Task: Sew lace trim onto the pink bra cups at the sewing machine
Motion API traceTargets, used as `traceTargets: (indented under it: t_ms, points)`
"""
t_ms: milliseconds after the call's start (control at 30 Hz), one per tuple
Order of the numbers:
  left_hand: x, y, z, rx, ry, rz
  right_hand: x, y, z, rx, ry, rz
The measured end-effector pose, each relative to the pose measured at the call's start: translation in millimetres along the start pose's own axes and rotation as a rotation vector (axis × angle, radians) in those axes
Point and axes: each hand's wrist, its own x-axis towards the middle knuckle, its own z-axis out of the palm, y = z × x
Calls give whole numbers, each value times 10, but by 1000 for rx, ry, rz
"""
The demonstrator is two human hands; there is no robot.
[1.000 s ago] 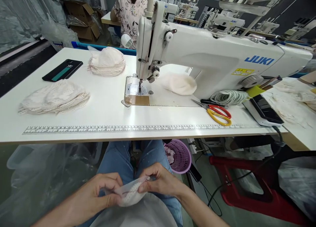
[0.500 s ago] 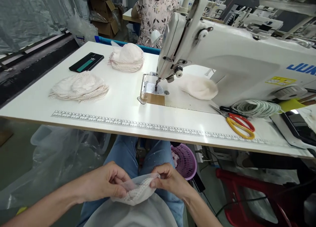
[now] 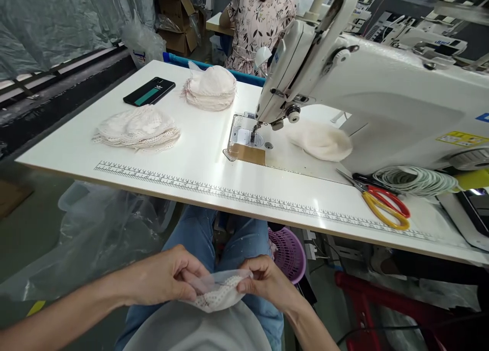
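Over my lap, a white piece of lace-edged sheer fabric [image 3: 219, 295] is stretched between my two hands. My left hand [image 3: 179, 277] pinches its left end between thumb and fingers. Its right end is gripped by my right hand [image 3: 257, 278], thumb on top. Beyond them, on the sewing table, lies a stack of lacy white pieces [image 3: 137, 128]. Behind that sits a stack of pale cup-shaped pieces [image 3: 211, 88] with frayed threads. The sewing machine [image 3: 298, 81] stands to the right, its needle area free of fabric, and a cream cup piece [image 3: 323, 139] rests under its arm.
A ruler strip [image 3: 229, 192] runs along the table's front edge. Scissors [image 3: 382, 203] and a coil of pale cord [image 3: 416, 180] lie at the right. A phone [image 3: 148, 91] lies at the back left. Below are a purple basket [image 3: 288, 254] and a red stool [image 3: 378, 305]. Another person [image 3: 255, 25] is beyond.
The view has turned slightly left, so the table and machine appear shifted to the right. Both hands keep hold of the lace-edged fabric, nearly in the same place.
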Motion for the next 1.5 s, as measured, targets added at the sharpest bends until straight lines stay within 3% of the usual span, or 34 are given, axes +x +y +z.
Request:
traceTargets:
  t_ms: [267,467,633,867,1067,1233,1433,1500]
  points:
    - [-11,19,-39,109,-46,24,27,-73,106,-51,-7,-7]
    - [170,-115,68,160,102,10,32,-165,211,-271,-23,-60]
    - [208,-190,71,119,76,-15,3,-172,197,-322,-48,-73]
    - [169,-144,56,64,70,-37,17,-137,200,-320,-88,-124]
    - [128,-213,26,105,67,-24,18,-132,221,-300,-77,-80]
    - [105,-141,46,114,25,-27,13,-193,278,-345,-94,-86]
    - [157,-87,109,240,149,-7,-18,-289,311,-483,-78,-140]
    - [167,-101,102,240,135,0,-42,-305,294,-464,-62,-149]
